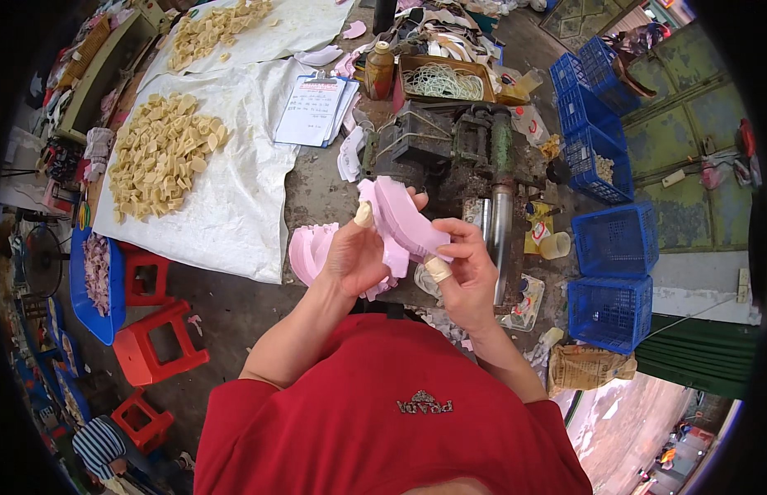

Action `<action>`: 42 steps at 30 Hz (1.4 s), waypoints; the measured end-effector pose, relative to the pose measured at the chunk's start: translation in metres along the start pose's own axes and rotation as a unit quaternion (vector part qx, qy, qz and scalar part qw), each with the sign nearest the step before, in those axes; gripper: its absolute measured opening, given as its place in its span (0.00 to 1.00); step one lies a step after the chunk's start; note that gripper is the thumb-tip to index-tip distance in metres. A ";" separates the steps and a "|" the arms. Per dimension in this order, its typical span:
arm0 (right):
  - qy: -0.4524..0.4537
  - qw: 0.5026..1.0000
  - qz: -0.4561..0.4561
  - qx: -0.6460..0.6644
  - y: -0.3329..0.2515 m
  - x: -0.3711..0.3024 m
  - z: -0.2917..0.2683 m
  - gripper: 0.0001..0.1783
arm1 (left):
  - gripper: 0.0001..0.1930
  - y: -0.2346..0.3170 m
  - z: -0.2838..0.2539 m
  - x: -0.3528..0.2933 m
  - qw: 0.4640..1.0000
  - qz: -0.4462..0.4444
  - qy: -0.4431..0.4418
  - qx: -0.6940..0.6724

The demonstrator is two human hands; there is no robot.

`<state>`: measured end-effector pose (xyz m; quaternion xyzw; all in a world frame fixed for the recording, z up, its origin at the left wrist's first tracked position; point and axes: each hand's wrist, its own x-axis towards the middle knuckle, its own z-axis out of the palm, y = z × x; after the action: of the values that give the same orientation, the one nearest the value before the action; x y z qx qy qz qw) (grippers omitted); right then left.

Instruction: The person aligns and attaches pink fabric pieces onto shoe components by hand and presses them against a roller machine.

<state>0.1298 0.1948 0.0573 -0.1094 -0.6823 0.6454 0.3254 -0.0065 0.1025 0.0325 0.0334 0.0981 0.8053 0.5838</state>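
Both hands hold a small stack of curved pink foam-like pieces (406, 221) in front of my chest. My left hand (356, 252) grips the stack's left side, its thumb wrapped in beige tape. At the other end, my right hand (464, 268) pinches the pieces between fingers and a taped thumb. More pink curved pieces (311, 252) lie beside my left wrist, partly hidden by it. Just beyond the hands stands a dark, greasy machine (433, 140) with a shiny metal cylinder (503, 231) on its right.
Beige cut pieces (165, 153) are heaped on a white sheet (243, 198) at the left. A clipboard (313, 111), a brown jar (379, 70) and a box of string (445, 81) sit behind. Red stools (156, 342) stand lower left, blue crates (614, 239) on the right.
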 end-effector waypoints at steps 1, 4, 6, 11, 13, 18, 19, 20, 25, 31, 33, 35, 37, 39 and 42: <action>-0.001 1.000 0.000 0.001 0.000 -0.002 0.000 0.15 | 0.32 -0.001 -0.003 -0.001 1.000 0.012 0.000 -0.003; -0.021 0.992 -0.032 -0.119 0.001 -0.006 -0.001 0.15 | 0.31 0.001 -0.015 -0.005 0.998 -0.033 -0.057 -0.022; -0.034 0.985 -0.057 -0.160 0.004 -0.009 0.001 0.15 | 0.29 0.002 -0.012 -0.007 0.998 -0.034 -0.056 0.000; -0.072 0.956 -0.053 -0.278 -0.011 -0.002 -0.002 0.12 | 0.25 0.004 0.001 -0.010 0.982 0.001 0.052 0.182; -0.075 0.914 -0.107 -0.383 -0.023 0.009 -0.008 0.09 | 0.23 0.005 0.004 -0.010 0.959 -0.011 0.066 0.274; -0.080 0.952 0.009 -0.296 -0.030 0.031 -0.008 0.08 | 0.22 -0.006 0.011 -0.012 0.906 0.034 0.039 0.421; -0.084 0.949 0.011 -0.303 -0.030 0.033 -0.008 0.08 | 0.21 -0.006 0.012 -0.014 0.872 0.041 0.028 0.488; -0.088 0.947 0.014 -0.309 -0.030 0.033 -0.008 0.08 | 0.21 -0.006 0.013 -0.013 0.833 0.049 0.016 0.551; -0.129 0.924 0.010 -0.361 -0.033 0.034 -0.016 0.07 | 0.20 -0.013 0.013 -0.012 0.748 0.110 0.001 0.655; -0.090 0.965 0.176 -0.173 -0.037 0.036 -0.026 0.08 | 0.19 -0.008 0.017 -0.017 0.858 -0.061 0.009 0.510; -0.085 0.968 0.112 -0.209 -0.035 0.036 -0.028 0.08 | 0.18 -0.008 0.020 -0.016 0.865 -0.051 -0.010 0.499; -0.099 0.963 0.092 -0.232 -0.031 0.034 -0.030 0.08 | 0.17 -0.009 0.020 -0.016 0.866 -0.053 -0.009 0.497; -0.115 0.958 0.071 -0.255 -0.029 0.033 -0.030 0.07 | 0.17 -0.010 0.016 -0.018 0.867 -0.054 -0.007 0.495; -0.131 0.953 0.026 -0.273 -0.029 0.032 -0.031 0.06 | 0.18 -0.011 0.007 -0.019 0.883 -0.085 0.032 0.461; -0.113 0.965 -0.014 -0.236 -0.027 0.028 -0.032 0.05 | 0.19 -0.013 0.005 -0.017 0.917 -0.080 0.048 0.387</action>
<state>0.1346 0.2325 0.0904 -0.0993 -0.8494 0.4693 0.2200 0.0121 0.0909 0.0362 0.2095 0.4325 0.6555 0.5826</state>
